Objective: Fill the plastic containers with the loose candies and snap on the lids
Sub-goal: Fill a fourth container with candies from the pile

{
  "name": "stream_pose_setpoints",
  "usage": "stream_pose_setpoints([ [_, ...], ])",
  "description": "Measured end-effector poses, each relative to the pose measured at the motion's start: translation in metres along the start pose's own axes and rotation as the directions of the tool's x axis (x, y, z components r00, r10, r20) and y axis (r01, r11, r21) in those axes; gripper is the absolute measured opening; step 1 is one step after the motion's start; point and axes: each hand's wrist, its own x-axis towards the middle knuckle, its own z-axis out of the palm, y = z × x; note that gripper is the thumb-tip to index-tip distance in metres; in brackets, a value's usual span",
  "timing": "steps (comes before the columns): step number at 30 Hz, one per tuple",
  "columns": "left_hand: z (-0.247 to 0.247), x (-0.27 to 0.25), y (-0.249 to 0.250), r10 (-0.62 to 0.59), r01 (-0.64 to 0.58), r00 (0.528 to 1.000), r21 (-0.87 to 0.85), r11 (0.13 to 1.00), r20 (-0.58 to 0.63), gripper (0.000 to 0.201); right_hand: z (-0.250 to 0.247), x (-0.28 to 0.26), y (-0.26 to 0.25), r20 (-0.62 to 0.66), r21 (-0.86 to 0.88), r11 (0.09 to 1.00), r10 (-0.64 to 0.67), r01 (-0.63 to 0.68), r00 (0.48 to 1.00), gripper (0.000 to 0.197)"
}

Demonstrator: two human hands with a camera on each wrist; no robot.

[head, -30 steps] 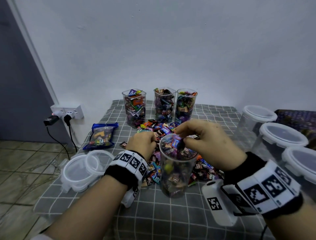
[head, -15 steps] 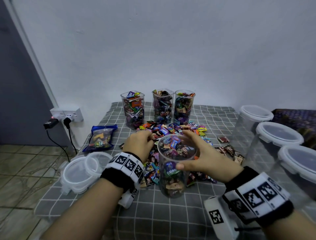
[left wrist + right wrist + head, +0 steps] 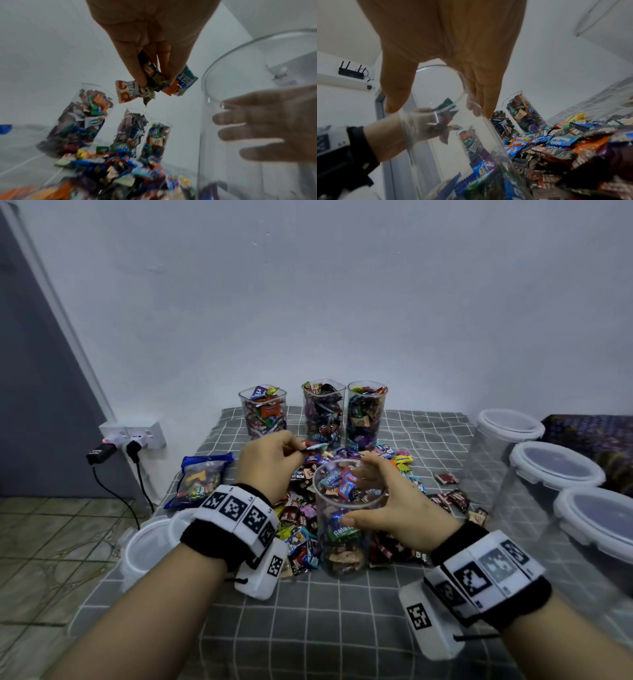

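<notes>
the right hand point(image 3: 394, 505) grips a clear container point(image 3: 346, 529) near its rim, thumb on the near wall and fingers point(image 3: 248, 129) wrapped round the far side; the container stands upright on the bench point(image 3: 308, 628), partly filled with wrapped candies. the left hand point(image 3: 270, 470), at about 10 o'clock from the container's mouth, pinches a small bunch of candies point(image 3: 154, 82) between thumb and fingertips, held just beside and above the rim; the wrist view shows a dark wrapper, a white and orange one, and a teal one. the loose candy pile point(image 3: 387, 463) spreads across the checked cloth behind and around the held container. at 12 o'clock, by the wall, three filled containers point(image 3: 323, 409) stand in a row without lids. at 3 o'clock three larger tubs point(image 3: 555, 470) with lids on stand in a line. at 9 o'clock loose lids point(image 3: 150, 542) lie at the bench edge, perhaps two stacked, though the view is blurred there, and beyond them a blue candy bag point(image 3: 200, 477) lies flat.
</notes>
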Motion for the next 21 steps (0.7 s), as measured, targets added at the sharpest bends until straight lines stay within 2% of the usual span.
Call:
stream_pose_setpoints([
  [3, -0.009, 0.007, 0.013, 0.077, -0.077, 0.997, -0.029, 0.997, 0.004, 0.015, 0.000, 0.002, -0.001, -0.008, -0.004, 1.000, 0.002, -0.002, 1.000, 0.094],
  [6, -0.016, 0.010, 0.025, 0.188, -0.189, 0.981, 0.015, 0.982, 0.049, 0.013, 0.000, 0.003, -0.001, -0.019, -0.012, 1.000, 0.001, -0.001, 1.000, 0.093],
  [13, -0.015, -0.002, 0.041, 0.431, -0.456, 0.883, 0.119, 0.882, 0.186, 0.013, -0.001, 0.004, 0.000, -0.024, 0.001, 1.000, -0.005, 0.005, 1.000, 0.095],
  [16, -0.013, -0.006, 0.041, 0.481, -0.520, 0.843, 0.132, 0.844, 0.241, 0.013, -0.001, 0.005, 0.001, -0.014, 0.012, 1.000, -0.013, 0.013, 1.000, 0.091],
  [21, -0.010, -0.010, 0.041, 0.503, -0.551, 0.819, 0.133, 0.824, 0.276, 0.015, 0.000, 0.006, 0.006, -0.030, 0.001, 1.000, -0.021, 0.021, 0.999, 0.095],
])
